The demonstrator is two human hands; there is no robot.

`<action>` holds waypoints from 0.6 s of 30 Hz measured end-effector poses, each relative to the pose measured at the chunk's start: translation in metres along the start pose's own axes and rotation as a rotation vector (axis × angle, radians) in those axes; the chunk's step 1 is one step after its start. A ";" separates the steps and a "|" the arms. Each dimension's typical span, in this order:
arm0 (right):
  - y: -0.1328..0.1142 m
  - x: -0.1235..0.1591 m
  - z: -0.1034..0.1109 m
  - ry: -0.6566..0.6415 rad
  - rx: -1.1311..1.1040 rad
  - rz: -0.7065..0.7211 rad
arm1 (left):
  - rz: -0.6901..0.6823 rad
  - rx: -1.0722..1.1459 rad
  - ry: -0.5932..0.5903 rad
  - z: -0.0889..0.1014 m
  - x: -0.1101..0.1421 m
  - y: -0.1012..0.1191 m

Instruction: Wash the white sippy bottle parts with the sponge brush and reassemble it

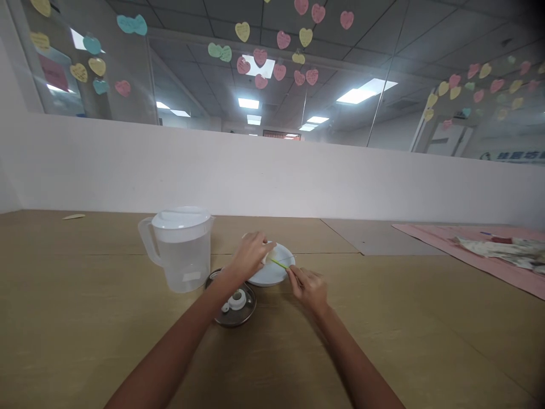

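My left hand (pixel 253 254) is closed over the white plate (pixel 276 277), around a small pale piece (pixel 264 259) mostly hidden by the fingers. My right hand (pixel 310 287), at the plate's right rim, pinches a thin bright green stick-like tool (pixel 279 263). Its tip points left at the pale piece; whether they touch I cannot tell. Under my left forearm is a round metal dish (pixel 232 322), partly covered. On it lies a white ring-shaped part (pixel 237 299) with a smaller white part beside it.
A lidded clear plastic pitcher (pixel 183 253) of water stands left of the dish. A flat pale sliver (pixel 74 216) lies at the back left of the wooden table (pixel 106 318). Far right, a pink cloth (pixel 489 267) bears crumpled white fabric (pixel 506 251). A white wall (pixel 264 176) rises behind.
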State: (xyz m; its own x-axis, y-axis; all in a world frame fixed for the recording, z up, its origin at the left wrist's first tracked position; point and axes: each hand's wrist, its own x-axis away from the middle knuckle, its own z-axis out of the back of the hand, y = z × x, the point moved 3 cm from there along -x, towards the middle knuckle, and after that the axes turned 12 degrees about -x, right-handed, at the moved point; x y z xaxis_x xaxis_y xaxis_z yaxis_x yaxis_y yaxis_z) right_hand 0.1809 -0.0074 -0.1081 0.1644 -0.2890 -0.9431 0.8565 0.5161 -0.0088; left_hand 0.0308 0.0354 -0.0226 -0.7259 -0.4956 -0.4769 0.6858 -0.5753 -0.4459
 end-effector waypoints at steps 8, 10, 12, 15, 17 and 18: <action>0.001 0.003 -0.009 0.019 -0.054 -0.186 | -0.024 0.011 0.007 0.001 -0.001 -0.001; -0.001 0.003 -0.011 -0.010 -0.109 -0.145 | -0.015 0.010 0.002 -0.001 -0.001 0.000; -0.001 0.003 -0.009 -0.012 -0.154 -0.138 | 0.002 -0.001 0.012 -0.004 -0.001 -0.003; 0.009 0.002 -0.003 -0.002 -0.126 -0.184 | 0.029 -0.091 0.056 -0.006 -0.002 -0.007; 0.020 0.004 0.002 -0.041 -0.081 -0.171 | 0.060 -0.181 0.070 -0.008 -0.001 -0.011; 0.027 0.005 0.005 -0.060 -0.061 -0.158 | 0.077 -0.223 0.064 -0.009 0.000 -0.013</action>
State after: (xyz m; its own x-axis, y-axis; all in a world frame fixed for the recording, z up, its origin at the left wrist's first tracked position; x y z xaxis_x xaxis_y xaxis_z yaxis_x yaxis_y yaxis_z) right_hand 0.2074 0.0011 -0.1118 0.0609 -0.4172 -0.9068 0.8429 0.5080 -0.1772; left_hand 0.0225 0.0490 -0.0231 -0.6708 -0.4859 -0.5602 0.7391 -0.3756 -0.5592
